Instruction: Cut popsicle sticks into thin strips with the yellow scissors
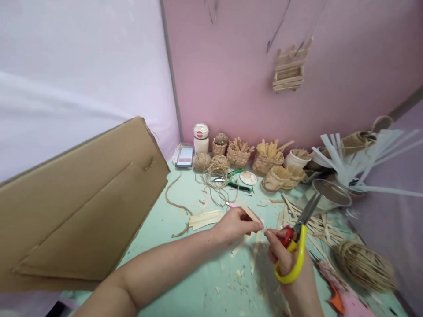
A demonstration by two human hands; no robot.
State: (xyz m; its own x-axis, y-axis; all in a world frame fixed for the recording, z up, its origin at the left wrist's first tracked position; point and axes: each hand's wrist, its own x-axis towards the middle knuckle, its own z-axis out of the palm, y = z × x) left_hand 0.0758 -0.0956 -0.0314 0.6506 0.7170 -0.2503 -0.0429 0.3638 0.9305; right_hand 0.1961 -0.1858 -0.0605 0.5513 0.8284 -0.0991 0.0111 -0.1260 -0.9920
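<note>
My left hand (238,226) is closed on a thin, pale wooden strip (251,214) above the middle of the table. Close beside it, my right hand (286,255) has scissors (302,229) with yellow and red handles hooked in its grip, the blades pointing up and away. The right thumb and fingertips pinch near the strip's end; whether they also hold it is hard to make out. Several flat pale strips (205,219) lie on the table left of the hands, and more loose strips (325,226) are scattered to the right.
A large cardboard sheet (82,207) leans at the left. Along the back stand a white bottle (201,140), a phone (185,156), twine (218,166), green-handled pliers (239,186) and woven baskets (239,154). At right are a clear cup (330,193), a twine bundle (365,265) and pink-handled pruners (340,286).
</note>
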